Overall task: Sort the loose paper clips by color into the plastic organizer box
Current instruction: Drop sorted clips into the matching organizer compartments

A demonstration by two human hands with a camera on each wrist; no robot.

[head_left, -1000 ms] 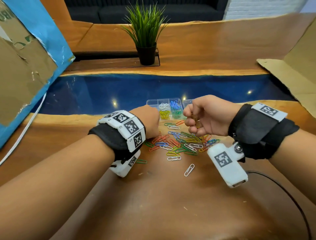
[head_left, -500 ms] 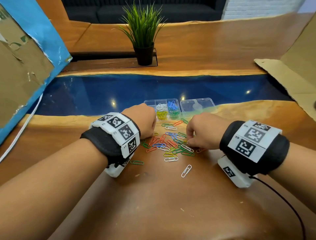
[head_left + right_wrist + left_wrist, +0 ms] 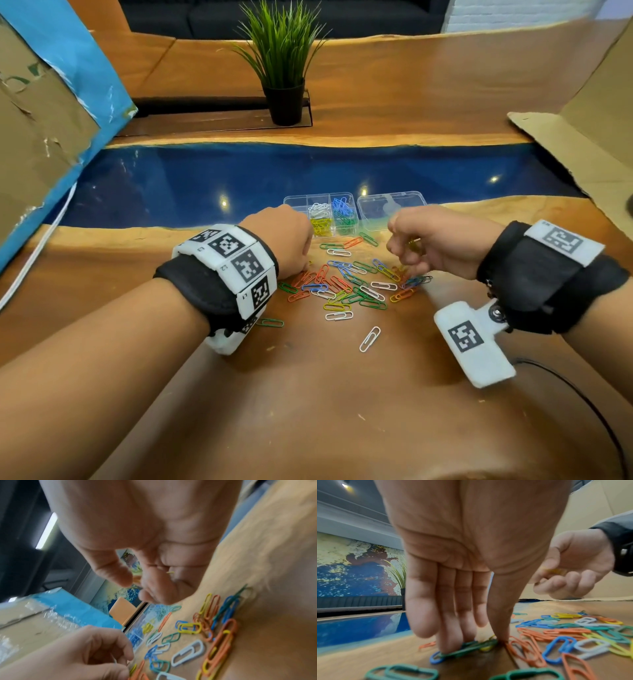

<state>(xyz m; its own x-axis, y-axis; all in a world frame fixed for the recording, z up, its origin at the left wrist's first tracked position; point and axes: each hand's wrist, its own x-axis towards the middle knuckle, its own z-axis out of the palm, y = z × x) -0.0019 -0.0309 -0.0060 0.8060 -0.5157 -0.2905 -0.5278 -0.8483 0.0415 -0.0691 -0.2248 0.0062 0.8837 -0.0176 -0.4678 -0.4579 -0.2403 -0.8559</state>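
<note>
A pile of coloured paper clips (image 3: 349, 284) lies on the wooden table in front of the clear organizer box (image 3: 294, 200). The box holds white, blue, yellow and green clips in separate compartments, and its lid (image 3: 390, 209) lies open to the right. My left hand (image 3: 298, 263) is down at the pile's left edge. Its fingertips and thumb (image 3: 476, 642) pinch a green clip (image 3: 471, 648) lying on the table. Above the pile's right side hovers my right hand (image 3: 399, 248), its fingers curled round yellow clips (image 3: 554, 570).
A lone white clip (image 3: 370, 339) and a green one (image 3: 270, 322) lie nearer me. Behind the blue resin strip stands a potted plant (image 3: 282, 68). Cardboard panels flank the table at the left (image 3: 51, 120) and right (image 3: 582, 137). A black cable (image 3: 582, 394) runs at the right.
My right hand dropped onto the pile half a second ago and has lifted again with yellow clips in its fingers. The left hand has stayed at the pile's left edge.
</note>
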